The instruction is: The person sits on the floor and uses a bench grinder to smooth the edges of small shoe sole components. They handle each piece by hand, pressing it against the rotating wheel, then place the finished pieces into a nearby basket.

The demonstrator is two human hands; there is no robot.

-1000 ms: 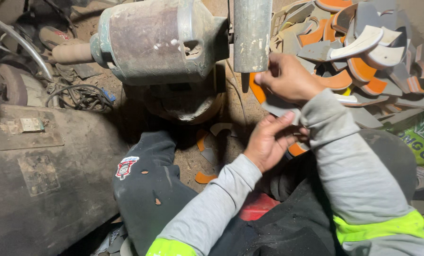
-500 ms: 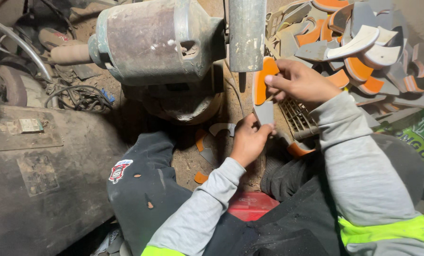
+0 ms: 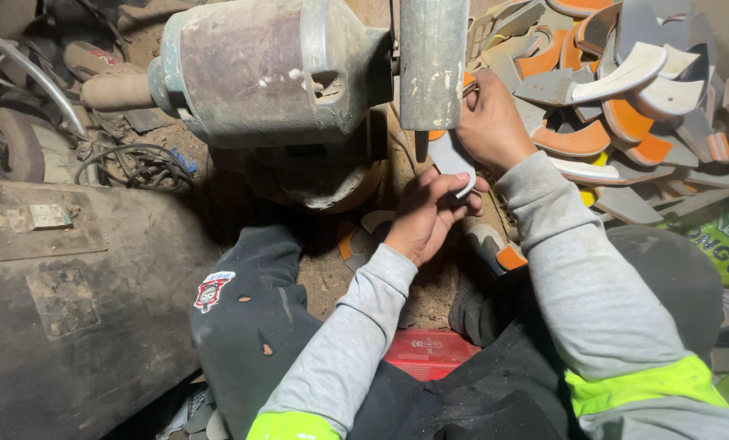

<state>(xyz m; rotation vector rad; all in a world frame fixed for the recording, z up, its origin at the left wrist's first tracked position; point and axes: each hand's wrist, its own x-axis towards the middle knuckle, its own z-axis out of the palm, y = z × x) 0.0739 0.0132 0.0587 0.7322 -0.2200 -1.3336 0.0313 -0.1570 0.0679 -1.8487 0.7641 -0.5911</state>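
Below the grinding wheel, the left hand is pinching the lower end of a grey sole piece, keeping it just under the wheel's edge. The right hand is gripping the piece's upper end beside the wheel. A heap of grey and orange soles is lying to the wheel's right.

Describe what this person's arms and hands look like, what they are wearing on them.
Both arms wear light grey long sleeves with bright yellow-green bands higher up. The left hand and right hand are bare, with no gloves, rings or watch showing.
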